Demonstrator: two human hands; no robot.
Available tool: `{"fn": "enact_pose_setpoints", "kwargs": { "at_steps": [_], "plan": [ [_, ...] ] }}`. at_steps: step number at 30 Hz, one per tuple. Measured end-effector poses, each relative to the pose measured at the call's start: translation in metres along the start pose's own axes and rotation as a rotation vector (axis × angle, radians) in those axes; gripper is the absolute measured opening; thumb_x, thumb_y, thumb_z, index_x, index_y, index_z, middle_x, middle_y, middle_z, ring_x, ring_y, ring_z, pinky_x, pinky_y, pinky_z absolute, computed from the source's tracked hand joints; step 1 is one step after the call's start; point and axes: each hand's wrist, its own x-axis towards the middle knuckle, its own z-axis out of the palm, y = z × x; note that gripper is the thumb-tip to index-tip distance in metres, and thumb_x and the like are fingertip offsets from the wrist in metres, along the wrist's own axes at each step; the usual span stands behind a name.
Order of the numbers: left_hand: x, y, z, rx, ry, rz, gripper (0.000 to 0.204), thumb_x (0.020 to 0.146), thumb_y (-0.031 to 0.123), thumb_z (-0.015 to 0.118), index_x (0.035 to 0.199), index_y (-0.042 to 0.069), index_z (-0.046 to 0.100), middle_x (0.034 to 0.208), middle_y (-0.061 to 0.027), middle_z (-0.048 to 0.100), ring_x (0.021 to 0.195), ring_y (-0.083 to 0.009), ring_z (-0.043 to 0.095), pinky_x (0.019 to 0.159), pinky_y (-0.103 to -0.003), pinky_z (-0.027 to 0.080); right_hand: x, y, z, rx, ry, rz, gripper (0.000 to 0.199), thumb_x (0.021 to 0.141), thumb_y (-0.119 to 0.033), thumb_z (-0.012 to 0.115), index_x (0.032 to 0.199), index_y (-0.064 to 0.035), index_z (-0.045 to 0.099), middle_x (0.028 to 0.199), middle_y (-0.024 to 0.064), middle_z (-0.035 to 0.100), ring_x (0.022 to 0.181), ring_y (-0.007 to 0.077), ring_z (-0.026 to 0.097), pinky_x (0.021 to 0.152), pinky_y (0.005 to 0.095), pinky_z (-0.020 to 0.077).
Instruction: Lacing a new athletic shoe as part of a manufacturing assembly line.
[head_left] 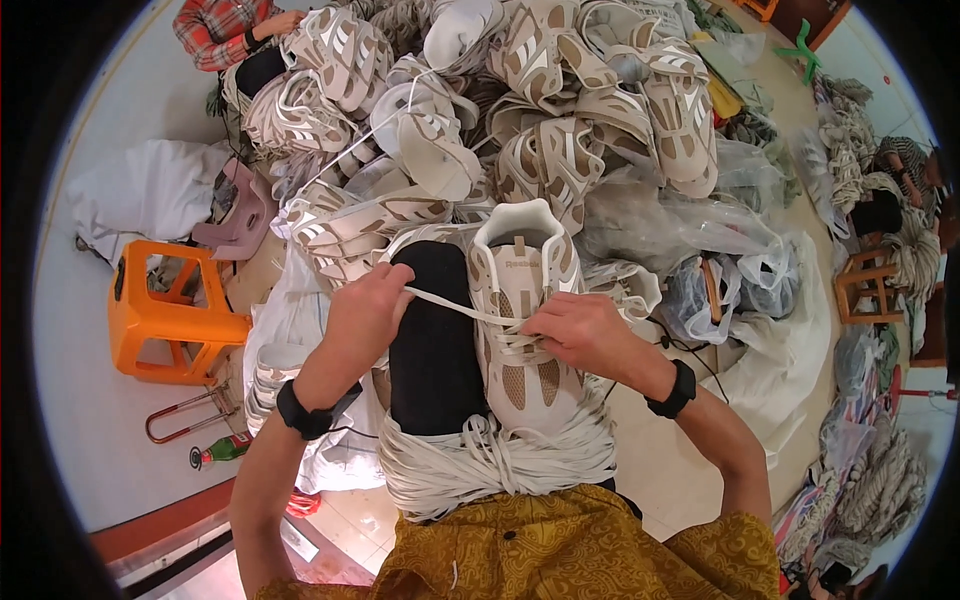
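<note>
A beige and white sneaker (531, 385) lies on my lap with its toe toward me. My left hand (370, 308) is closed on a flat white shoelace (447, 302), which it pulls out to the left of the shoe. At the sneaker's eyelets, my right hand (578, 332) pinches the lace close to the lacing; its fingertips partly hide the crossings. Left of the shoe is a black padded cover (432, 350) over my thigh. A thick bundle of white laces (495, 460) lies across my lap, below the toe.
A big heap of similar sneakers (540, 165) rises right ahead. An orange plastic stool (135, 310) lies to the left, near a green bottle (225, 448). Clear plastic bags (690, 215) are at the right. Another person's plaid sleeve (215, 38) shows at upper left.
</note>
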Motion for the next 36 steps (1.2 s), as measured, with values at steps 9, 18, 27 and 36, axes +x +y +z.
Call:
{"fn": "enact_pose_setpoints", "kwargs": {
  "at_steps": [9, 18, 27, 36],
  "plan": [
    [-0.015, 0.077, 0.049, -0.343, -0.033, 0.128, 0.015, 0.072, 0.009, 0.063, 0.082, 0.001, 0.057, 0.075, -0.0115, 0.054, 0.067, -0.028, 0.056, 0.059, -0.034, 0.046, 0.008, 0.004, -0.029, 1.227, -0.339, 0.806, 0.015, 0.065, 0.003, 0.062, 0.08, -0.0015, 0.062, 0.068, -0.0035, 0.057, 0.064, 0.0027, 0.051, 0.055, 0.0159, 0.0376],
    [0.01, 0.074, 0.057, -0.545, -0.211, -0.052, 0.012, 0.071, 0.01, 0.063, 0.08, 0.003, 0.059, 0.076, -0.0117, 0.057, 0.067, -0.0279, 0.057, 0.059, -0.033, 0.046, 0.012, 0.019, -0.027, 1.041, -0.288, 0.691, 0.013, 0.065, 0.002, 0.064, 0.078, -0.0013, 0.062, 0.065, -0.0028, 0.056, 0.059, 0.0025, 0.049, 0.054, 0.0163, 0.0372],
    [0.012, 0.068, 0.055, -0.098, -0.017, 0.052, 0.012, 0.073, 0.009, 0.06, 0.084, 0.004, 0.055, 0.078, -0.0107, 0.056, 0.067, -0.0289, 0.057, 0.056, -0.035, 0.046, -0.001, 0.041, -0.016, 0.767, -0.221, 0.73, 0.011, 0.065, 0.003, 0.066, 0.072, -0.0028, 0.06, 0.062, -0.003, 0.055, 0.059, 0.0029, 0.048, 0.053, 0.0181, 0.0381],
    [-0.003, 0.019, 0.03, 0.117, -0.139, 0.181, 0.014, 0.077, 0.018, 0.057, 0.077, 0.005, 0.052, 0.065, -0.0099, 0.05, 0.06, -0.029, 0.056, 0.05, -0.037, 0.044, -0.004, 0.044, -0.013, 0.965, -0.185, 0.72, 0.012, 0.064, 0.003, 0.067, 0.071, -0.002, 0.059, 0.066, -0.0025, 0.056, 0.061, 0.0039, 0.05, 0.056, 0.0178, 0.0394]
  ]
}}
